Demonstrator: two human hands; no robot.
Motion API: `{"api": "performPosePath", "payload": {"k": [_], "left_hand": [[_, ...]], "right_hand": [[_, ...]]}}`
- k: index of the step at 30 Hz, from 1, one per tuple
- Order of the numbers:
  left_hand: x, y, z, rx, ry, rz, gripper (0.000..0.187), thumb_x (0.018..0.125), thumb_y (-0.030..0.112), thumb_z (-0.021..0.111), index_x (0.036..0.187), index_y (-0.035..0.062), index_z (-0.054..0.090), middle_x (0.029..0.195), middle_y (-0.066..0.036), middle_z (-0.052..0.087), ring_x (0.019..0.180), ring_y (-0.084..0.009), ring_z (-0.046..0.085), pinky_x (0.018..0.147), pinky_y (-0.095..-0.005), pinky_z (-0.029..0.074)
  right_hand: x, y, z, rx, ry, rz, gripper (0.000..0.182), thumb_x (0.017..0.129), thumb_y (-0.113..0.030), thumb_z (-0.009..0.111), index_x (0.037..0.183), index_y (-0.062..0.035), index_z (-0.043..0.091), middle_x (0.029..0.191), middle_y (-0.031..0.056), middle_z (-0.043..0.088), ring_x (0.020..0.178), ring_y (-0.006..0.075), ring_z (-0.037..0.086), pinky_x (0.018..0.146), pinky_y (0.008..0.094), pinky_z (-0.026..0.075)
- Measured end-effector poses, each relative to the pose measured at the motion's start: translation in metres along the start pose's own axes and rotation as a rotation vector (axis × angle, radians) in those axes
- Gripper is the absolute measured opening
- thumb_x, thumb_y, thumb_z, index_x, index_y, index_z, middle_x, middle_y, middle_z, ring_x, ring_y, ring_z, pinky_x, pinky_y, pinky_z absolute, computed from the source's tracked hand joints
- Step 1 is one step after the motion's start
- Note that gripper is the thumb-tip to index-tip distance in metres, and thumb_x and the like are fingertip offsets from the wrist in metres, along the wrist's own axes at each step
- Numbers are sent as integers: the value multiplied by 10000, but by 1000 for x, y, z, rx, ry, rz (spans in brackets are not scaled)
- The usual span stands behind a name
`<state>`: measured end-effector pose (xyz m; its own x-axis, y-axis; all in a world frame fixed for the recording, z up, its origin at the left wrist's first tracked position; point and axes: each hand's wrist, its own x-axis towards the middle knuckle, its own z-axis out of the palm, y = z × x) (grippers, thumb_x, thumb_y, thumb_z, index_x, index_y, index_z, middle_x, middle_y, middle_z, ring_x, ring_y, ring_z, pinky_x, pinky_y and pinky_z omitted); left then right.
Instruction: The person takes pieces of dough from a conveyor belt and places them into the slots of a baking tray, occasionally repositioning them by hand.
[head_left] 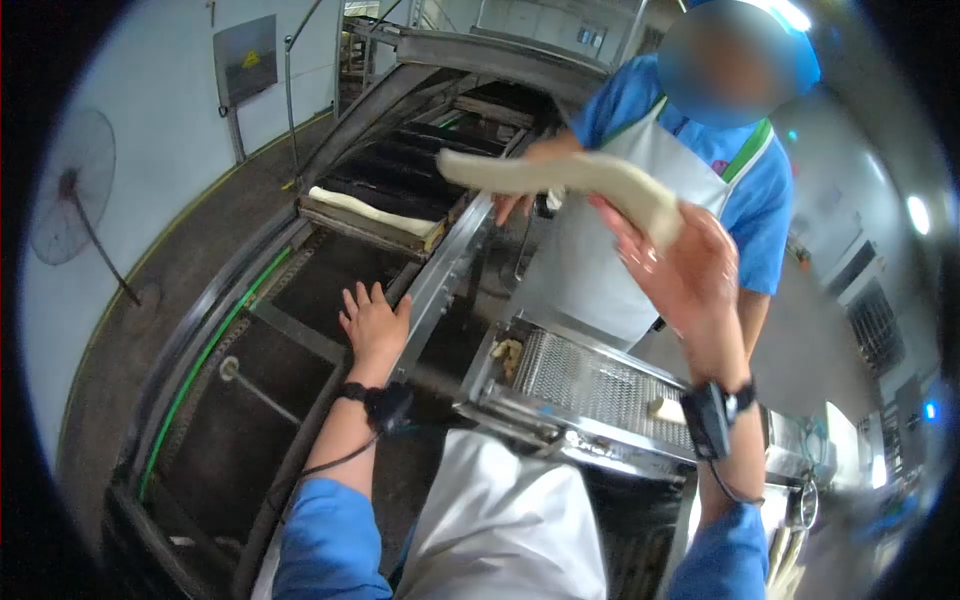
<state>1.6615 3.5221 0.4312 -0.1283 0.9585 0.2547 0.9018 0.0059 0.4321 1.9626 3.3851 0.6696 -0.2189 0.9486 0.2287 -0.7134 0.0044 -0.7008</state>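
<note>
A long, pale strip of dough (560, 175) is in my right hand (695, 270), raised at the right; its near end rests against my fingers and its far end reaches left, slightly blurred. My left hand (375, 328) has its fingers spread and holds nothing, above the metal side rail of the conveyor frame. Beyond it, another dough strip (372, 212) lies along the near edge of a dark tray (385, 165). The co-worker's hand (512, 205) is near the rail, partly behind the strip I hold.
A mesh conveyor belt (590, 380) runs to the right, with a short dough piece (668, 408) on it. A co-worker in a white apron (610, 250) stands across from me. The conveyor frame (215, 365) has a green strip. A fan (72, 185) stands by the left wall.
</note>
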Motion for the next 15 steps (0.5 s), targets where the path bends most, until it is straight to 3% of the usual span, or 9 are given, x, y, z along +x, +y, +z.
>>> {"api": "performPosePath", "payload": {"k": [3,6,10,13,14,15], "left_hand": [[3,-3,0,1,15,21,653,933,470,536,1383,5,458,1506,-248,332,1432,-424,217,1117,-608,228],[5,2,-5,-37,-64,-63,684,936,471,530,1404,-17,425,1506,-243,335,1431,-418,228,1119,-595,240],[12,-4,6,-60,-82,-107,793,927,498,539,1442,-68,331,1517,-233,319,1434,-405,225,1131,-550,254],[10,-5,7,-16,-34,-55,805,923,492,552,1446,-71,313,1522,-230,308,1433,-403,227,1133,-551,251],[8,-5,5,-9,-23,-72,805,923,492,552,1446,-71,313,1522,-230,308,1433,-403,227,1133,-551,251],[8,-2,4,-1,-25,-82,805,923,486,556,1449,-70,305,1524,-225,306,1431,-404,230,1134,-551,248]], "right_hand": [[21,19,2,-80,-141,-177,572,889,-138,566,1399,52,390,1382,308,451,1251,412,507,980,458,502],[-16,23,-20,-204,-96,-256,601,887,-141,569,1428,31,371,1375,284,472,1235,377,531,962,436,515],[-115,33,-102,-571,358,-216,603,864,-193,621,1389,33,426,1291,233,545,1154,309,586,925,392,529],[-210,48,-172,-800,889,-119,529,872,-214,639,1323,22,496,1214,180,584,1075,260,617,917,362,523],[-254,52,-224,-910,1017,-72,510,884,-185,640,1326,20,494,1249,178,573,1106,262,601,945,372,505],[-304,64,-282,-1011,1080,-178,507,887,-163,640,1324,45,487,1290,206,549,1190,311,546,1028,411,440]]}}
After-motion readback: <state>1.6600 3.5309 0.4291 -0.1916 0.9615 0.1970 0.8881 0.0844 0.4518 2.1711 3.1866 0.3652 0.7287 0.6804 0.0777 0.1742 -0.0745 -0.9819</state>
